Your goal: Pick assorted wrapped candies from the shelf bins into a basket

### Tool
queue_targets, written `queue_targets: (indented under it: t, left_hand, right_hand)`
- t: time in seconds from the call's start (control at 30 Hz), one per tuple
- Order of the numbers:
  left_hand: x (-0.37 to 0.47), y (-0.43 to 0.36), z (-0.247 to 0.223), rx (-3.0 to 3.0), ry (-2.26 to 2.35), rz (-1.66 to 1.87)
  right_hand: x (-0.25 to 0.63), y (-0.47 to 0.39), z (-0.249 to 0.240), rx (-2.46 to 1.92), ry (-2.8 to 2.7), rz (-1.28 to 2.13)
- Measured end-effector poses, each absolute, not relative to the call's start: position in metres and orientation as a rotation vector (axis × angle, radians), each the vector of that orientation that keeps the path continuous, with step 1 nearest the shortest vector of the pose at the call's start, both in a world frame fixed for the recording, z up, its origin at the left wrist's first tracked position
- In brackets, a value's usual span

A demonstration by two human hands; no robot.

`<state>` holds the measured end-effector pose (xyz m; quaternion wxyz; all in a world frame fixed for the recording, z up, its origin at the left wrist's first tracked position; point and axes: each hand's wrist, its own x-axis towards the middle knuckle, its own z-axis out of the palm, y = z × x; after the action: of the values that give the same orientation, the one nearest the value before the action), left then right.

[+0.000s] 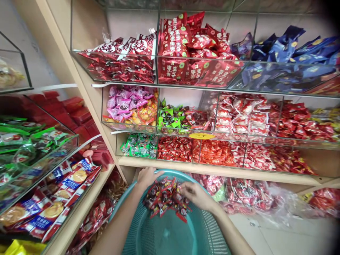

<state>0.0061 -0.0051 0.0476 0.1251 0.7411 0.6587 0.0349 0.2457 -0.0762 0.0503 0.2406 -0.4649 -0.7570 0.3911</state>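
Note:
A teal plastic basket [166, 233] with perforated sides is directly in front of me, below the shelves. Its far end holds a heap of small wrapped candies [164, 196] in dark and red wrappers. At the far left rim, my left hand [146, 177] is closed over the edge, its fingertips partly hidden. My right hand [195, 194] reaches over the right side with bent fingers closed at the heap's right edge. Those fingers touch the candies, and their tips are partly hidden among the wrappers.
Clear-fronted shelf bins hold red packets [175, 42], blue packets [287, 49] and green-wrapped candies [139, 145]. A wooden shelf edge [212, 171] runs just beyond the basket. Bagged sweets [247, 194] lie beneath it. Another shelf with biscuit packs [66, 187] stands at left.

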Motion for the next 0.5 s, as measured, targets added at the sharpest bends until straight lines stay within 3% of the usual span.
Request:
queue_targets:
  t: [0.5]
  left_hand:
    - [0.005, -0.011, 0.054, 2.108, 1.941, 0.137]
  right_hand:
    - [0.2, -0.091, 0.013, -1.412, -2.514, 0.951]
